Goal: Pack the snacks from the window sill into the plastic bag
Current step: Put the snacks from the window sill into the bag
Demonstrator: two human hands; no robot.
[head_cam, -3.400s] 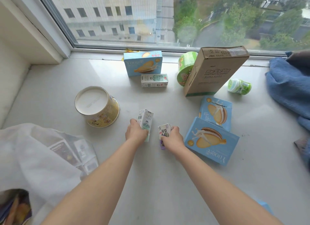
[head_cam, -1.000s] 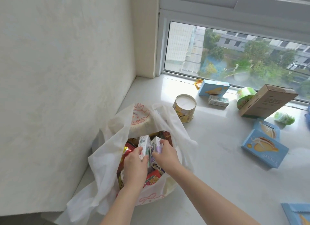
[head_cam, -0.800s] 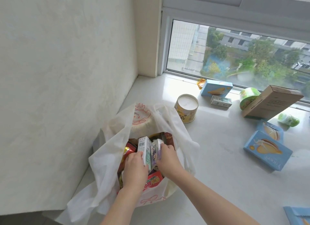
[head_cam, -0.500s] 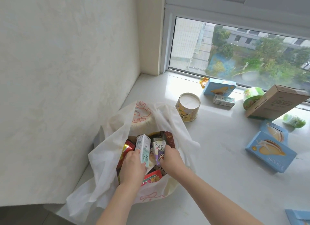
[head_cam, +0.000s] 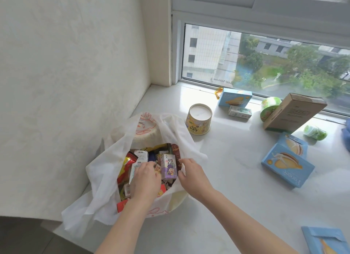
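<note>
Meanwhile, against the frame half a second earlier, both hands had let go of the small cartons: the purple carton (head_cam: 169, 166) now stood on its own among the packets in the mouth of the white plastic bag (head_cam: 106, 179) at lower centre, and the pale carton (head_cam: 141, 156) lay further back in the bag. The left hand (head_cam: 145, 179) reached down into the bag with fingers bent over the packets; whether its grip held anything could not be told. The right hand (head_cam: 191, 175) had drawn just right of the purple carton, grip loose and holding nothing, fingers near the bag's right edge. Writing on the purple carton was too small to read; a cartoon face showed on it. The bag bore a red line drawing of a face. On the window sill (head_cam: 233, 193) to the right waited a round paper tub (head_cam: 198, 122), a blue box (head_cam: 234, 98) with an unreadable word by the glass, a small green-and-white carton (head_cam: 239, 112), a green tub (head_cam: 269, 106), a tilted brown cardboard box (head_cam: 293, 113), a green bottle (head_cam: 315, 132) and two more blue boxes (head_cam: 287, 167) lettered roughly "Yuogee".
</note>
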